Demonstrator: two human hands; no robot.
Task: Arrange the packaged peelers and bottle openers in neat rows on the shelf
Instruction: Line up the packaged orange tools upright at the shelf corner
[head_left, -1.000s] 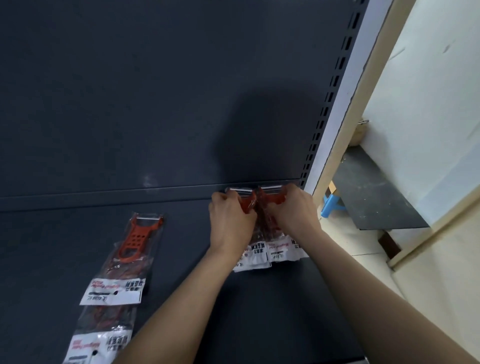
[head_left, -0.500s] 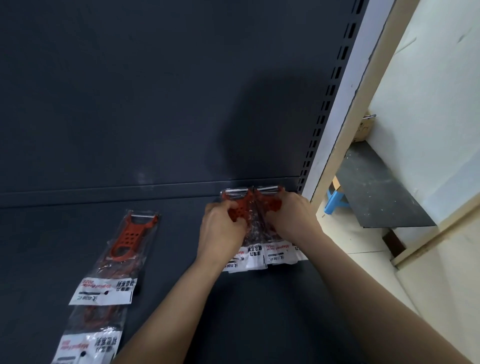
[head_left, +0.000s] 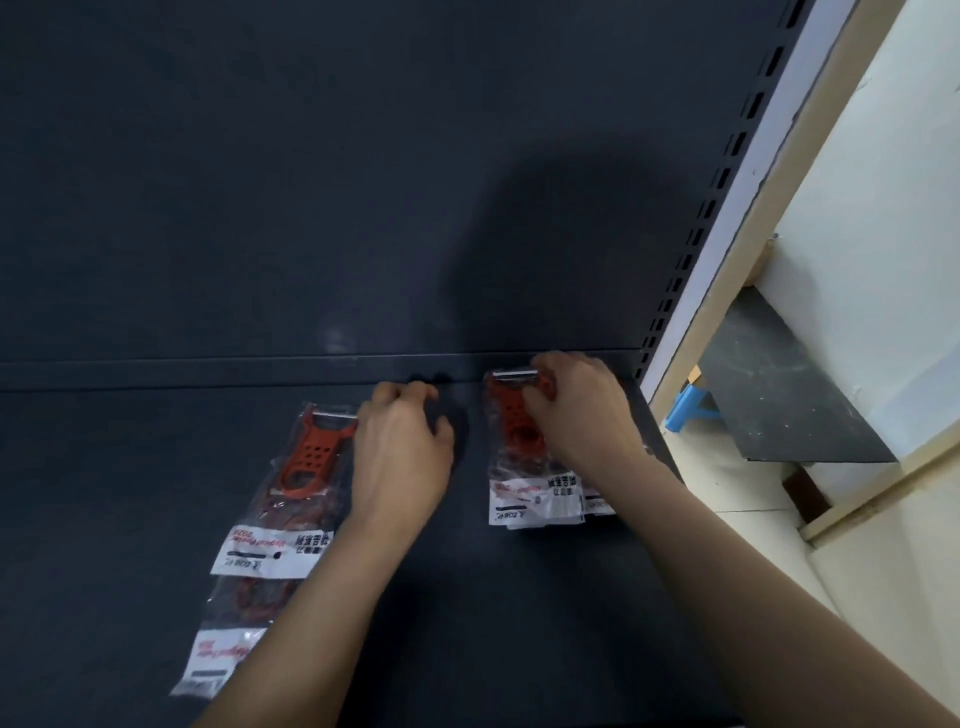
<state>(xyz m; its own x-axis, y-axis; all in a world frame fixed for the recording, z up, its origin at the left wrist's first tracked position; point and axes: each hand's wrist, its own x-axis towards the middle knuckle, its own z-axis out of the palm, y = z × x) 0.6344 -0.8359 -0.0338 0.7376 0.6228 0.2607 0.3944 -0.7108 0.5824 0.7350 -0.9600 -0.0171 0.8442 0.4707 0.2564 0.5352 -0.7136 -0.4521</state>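
The tilted packet (head_left: 311, 467) lies just to the outer side of the left hand (head_left: 400, 452), its edge touching or slipping under that hand's side. Its long axis leans, with the blade end toward the hand and the back lip (head_left: 208, 371) of the shelf (head_left: 104, 493), and the label end further out from the hand and nearer the person. A second packet (head_left: 234, 644) overlaps that near end. The left hand is plainly the nearer one; its fingers are loosely curled and nothing shows inside them. The right hand (head_left: 576, 415), well apart, grips the blade end of the right-hand packets (head_left: 519, 467), which run straight back to the lip. Squaring the tilted packet to match is probably the next job.
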